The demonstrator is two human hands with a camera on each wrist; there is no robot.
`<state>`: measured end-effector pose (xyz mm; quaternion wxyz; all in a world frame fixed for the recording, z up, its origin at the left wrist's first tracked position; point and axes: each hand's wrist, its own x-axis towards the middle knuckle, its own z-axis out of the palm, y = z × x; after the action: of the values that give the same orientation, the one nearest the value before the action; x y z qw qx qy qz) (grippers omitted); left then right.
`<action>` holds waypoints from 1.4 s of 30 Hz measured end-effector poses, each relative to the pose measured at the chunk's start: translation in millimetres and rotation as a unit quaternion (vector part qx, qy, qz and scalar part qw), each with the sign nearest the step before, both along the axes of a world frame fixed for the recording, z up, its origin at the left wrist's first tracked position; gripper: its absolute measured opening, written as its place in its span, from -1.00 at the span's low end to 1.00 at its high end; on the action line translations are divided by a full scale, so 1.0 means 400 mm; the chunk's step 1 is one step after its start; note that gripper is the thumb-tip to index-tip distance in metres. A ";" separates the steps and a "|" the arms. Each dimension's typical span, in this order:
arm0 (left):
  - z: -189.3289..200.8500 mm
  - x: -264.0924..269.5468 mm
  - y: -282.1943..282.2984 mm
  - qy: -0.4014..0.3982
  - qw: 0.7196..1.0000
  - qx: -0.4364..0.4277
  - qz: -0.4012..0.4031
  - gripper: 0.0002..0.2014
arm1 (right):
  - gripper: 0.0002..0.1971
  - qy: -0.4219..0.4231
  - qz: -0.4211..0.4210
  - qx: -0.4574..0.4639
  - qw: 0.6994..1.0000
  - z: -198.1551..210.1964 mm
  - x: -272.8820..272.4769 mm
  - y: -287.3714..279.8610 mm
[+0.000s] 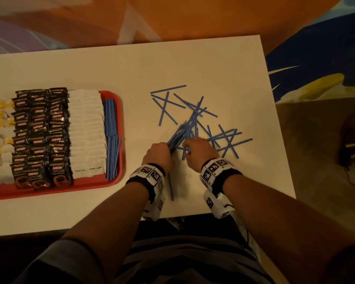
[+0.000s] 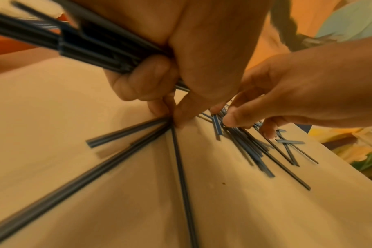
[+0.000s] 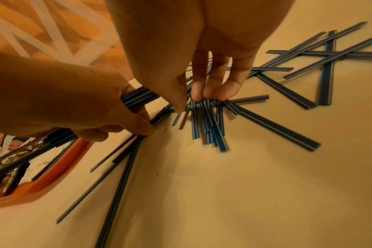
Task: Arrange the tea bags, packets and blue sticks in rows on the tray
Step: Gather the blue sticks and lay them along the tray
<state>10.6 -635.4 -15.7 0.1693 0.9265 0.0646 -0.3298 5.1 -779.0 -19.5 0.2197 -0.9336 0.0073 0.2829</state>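
From the head cam, your left hand (image 1: 159, 153) grips a bundle of blue sticks (image 1: 181, 133); the red tray (image 1: 119, 160) sits at 9 o'clock. Left wrist: fingers curled tight round that bundle. Right wrist: your right hand (image 3: 202, 55) pinches loose sticks (image 3: 204, 117) with its fingertips.

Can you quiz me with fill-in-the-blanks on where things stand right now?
1. The left hand grips a ____ of thin blue plastic sticks.
2. The right hand pinches sticks lying on the white ____.
3. The red plastic tray sits to the person's ____.

Missing words: bundle; table; left
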 end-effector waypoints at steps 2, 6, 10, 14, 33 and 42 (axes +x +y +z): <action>-0.002 0.001 0.001 -0.001 1.000 -0.002 -0.008 -0.78 | -0.65 0.000 -0.004 0.007 1.000 0.002 0.004 -0.006; -0.002 0.005 0.015 -0.015 1.000 -0.018 -0.016 -0.73 | -0.69 0.008 -0.031 0.039 0.999 0.007 0.003 -0.022; 0.002 0.026 0.044 0.010 0.999 -0.036 0.001 -0.72 | -0.73 0.027 -0.029 0.056 0.998 0.006 0.002 -0.038; 0.015 0.050 0.080 0.013 0.997 -0.064 0.029 -0.84 | -0.80 0.039 -0.051 0.088 0.994 0.013 0.002 -0.047; 0.212 0.100 0.035 0.115 0.899 -0.379 0.189 -0.61 | -0.63 -0.005 -0.370 0.466 0.804 0.265 0.204 0.025; 0.248 0.116 0.060 0.033 0.923 -0.364 0.123 -0.53 | -0.78 -0.053 -0.355 0.454 0.816 0.345 0.232 0.106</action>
<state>56.9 -611.4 83.4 0.5315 0.7746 0.0592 -0.3375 98.1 -736.5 118.5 0.7035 -0.6742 0.1978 0.1069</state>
